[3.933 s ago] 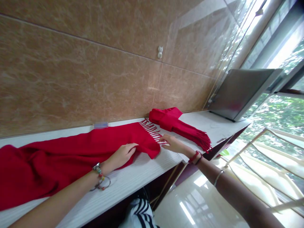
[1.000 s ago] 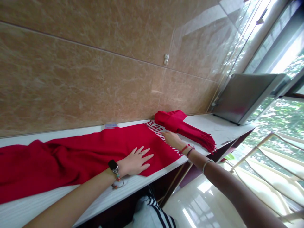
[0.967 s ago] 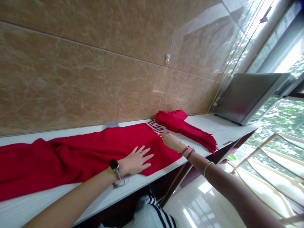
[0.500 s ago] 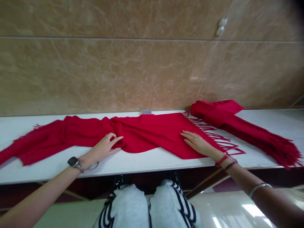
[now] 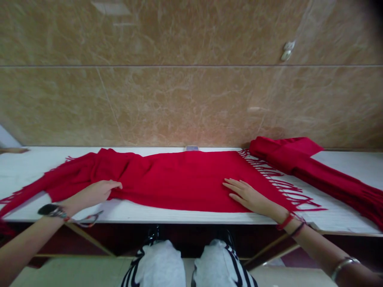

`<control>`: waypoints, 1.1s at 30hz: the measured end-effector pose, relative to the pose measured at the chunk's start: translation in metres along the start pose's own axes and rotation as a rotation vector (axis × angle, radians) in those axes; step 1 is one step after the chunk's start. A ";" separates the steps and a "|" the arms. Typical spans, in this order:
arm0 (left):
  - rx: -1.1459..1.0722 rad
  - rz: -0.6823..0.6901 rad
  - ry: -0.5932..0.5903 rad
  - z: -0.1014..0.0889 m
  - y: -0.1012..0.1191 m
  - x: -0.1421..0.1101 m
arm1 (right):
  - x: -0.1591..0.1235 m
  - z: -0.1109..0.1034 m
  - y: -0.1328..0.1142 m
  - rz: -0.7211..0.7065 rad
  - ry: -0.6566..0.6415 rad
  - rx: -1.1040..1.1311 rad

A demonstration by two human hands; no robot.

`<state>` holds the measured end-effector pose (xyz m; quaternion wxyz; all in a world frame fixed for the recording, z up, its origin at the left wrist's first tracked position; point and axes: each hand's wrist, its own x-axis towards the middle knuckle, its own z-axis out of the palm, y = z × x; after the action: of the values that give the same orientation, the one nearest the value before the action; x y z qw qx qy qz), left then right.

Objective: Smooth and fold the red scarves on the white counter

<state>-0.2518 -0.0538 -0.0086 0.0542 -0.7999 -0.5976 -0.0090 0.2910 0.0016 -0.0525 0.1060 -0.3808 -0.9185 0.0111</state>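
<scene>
A red fringed scarf [image 5: 179, 181] lies along a white bench top [image 5: 167, 217]. Its right half is spread flat, while the left half stays creased and bunched, with its end hanging over the front edge. My left hand [image 5: 101, 191] pinches the scarf's near edge left of centre. On the right half my right hand [image 5: 247, 195] lies flat with its fingers stretched, pressing the cloth close to the fringe [image 5: 278, 179].
A second red scarf [image 5: 299, 161], folded into a long strip, lies at the right, next to the fringe. Behind the bench rises a brown marble-tiled wall [image 5: 179, 103] with a small white fitting [image 5: 287, 51]. A small label [image 5: 192, 148] sits at the bench's back edge.
My left hand has moved left and taken hold of the scarf's near edge. The middle of the scarf is now smoother and straighter. My right hand stays on the cloth; the view has shifted slightly.
</scene>
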 end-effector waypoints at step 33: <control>-0.044 -0.214 0.154 -0.028 -0.039 0.027 | 0.074 0.004 0.029 0.144 0.112 -0.075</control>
<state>-0.2797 -0.0201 0.0241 0.0810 -0.7294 -0.6734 -0.0891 0.2593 0.0741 -0.0460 0.1416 -0.4496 -0.8812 -0.0370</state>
